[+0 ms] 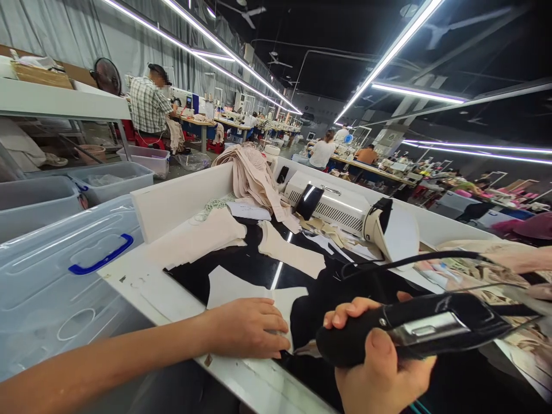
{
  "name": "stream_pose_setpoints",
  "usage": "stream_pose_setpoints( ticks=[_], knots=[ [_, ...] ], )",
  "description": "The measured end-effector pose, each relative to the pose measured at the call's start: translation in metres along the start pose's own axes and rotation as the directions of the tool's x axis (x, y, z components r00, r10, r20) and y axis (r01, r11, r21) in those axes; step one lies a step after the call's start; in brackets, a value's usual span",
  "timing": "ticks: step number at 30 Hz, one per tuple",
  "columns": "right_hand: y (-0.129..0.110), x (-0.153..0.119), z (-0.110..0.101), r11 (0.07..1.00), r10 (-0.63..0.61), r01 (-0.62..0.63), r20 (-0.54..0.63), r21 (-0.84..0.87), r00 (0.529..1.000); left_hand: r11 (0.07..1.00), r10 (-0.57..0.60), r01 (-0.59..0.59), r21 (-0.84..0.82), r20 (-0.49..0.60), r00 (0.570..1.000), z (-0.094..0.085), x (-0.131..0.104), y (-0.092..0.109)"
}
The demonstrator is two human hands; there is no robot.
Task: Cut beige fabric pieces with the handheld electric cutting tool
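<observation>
My left hand [252, 328] lies flat, fingers stretched out, on a white cut piece [235, 287] at the near edge of the glossy black work surface [254, 261]. In my right hand [383, 368] is a black corded hand tool [431, 325] with a metallic panel on its side; its exact kind I cannot make out. The tool's rounded end points left, towards my left hand, and a scrap of fabric shows by it. Beyond my hands lie a cream fabric piece [295, 250] and a stack of cream pieces [207, 236].
A white-walled table holds draped beige fabric [254, 175], a white vented machine [328, 198] and scraps [332, 230]. Clear plastic bins [56, 253] stand at left. More fabric [487, 270] lies at right. A person in a checked shirt [149, 106] sits among sewing stations.
</observation>
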State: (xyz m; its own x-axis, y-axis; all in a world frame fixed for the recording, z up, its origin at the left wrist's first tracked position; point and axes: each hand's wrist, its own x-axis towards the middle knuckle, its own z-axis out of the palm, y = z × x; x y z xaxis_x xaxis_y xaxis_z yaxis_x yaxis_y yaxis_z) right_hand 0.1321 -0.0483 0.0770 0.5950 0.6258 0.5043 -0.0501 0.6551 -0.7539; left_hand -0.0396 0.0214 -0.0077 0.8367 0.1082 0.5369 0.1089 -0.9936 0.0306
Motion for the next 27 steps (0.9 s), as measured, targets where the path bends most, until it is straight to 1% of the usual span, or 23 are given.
stream_pose_setpoints(
  ticks=[7, 19, 24, 27],
  knots=[
    [0.0012, 0.0029, 0.0000, 1.000, -0.003, 0.003, -0.026, -0.007, 1.000, 1.000, -0.011, 0.011, -0.017, -0.008, 1.000, 0.0031, -0.0028, -0.0007],
    [0.0051, -0.0010, 0.0003, 1.000, -0.005, 0.005, 0.015, -0.018, 1.000, 1.000, -0.008, 0.008, -0.023, -0.001, 1.000, 0.0008, -0.0016, 0.0000],
    [0.0060, -0.0010, -0.0014, 0.999, 0.002, -0.002, 0.014, -0.038, 1.000, 1.000, -0.011, 0.011, -0.017, 0.010, 1.000, 0.0007, -0.0015, -0.0005],
    [0.0058, -0.0003, -0.0011, 1.000, 0.009, -0.008, 0.010, -0.022, 1.000, 1.000, -0.008, 0.009, -0.019, 0.021, 1.000, -0.0005, -0.0006, -0.0004]
  ],
)
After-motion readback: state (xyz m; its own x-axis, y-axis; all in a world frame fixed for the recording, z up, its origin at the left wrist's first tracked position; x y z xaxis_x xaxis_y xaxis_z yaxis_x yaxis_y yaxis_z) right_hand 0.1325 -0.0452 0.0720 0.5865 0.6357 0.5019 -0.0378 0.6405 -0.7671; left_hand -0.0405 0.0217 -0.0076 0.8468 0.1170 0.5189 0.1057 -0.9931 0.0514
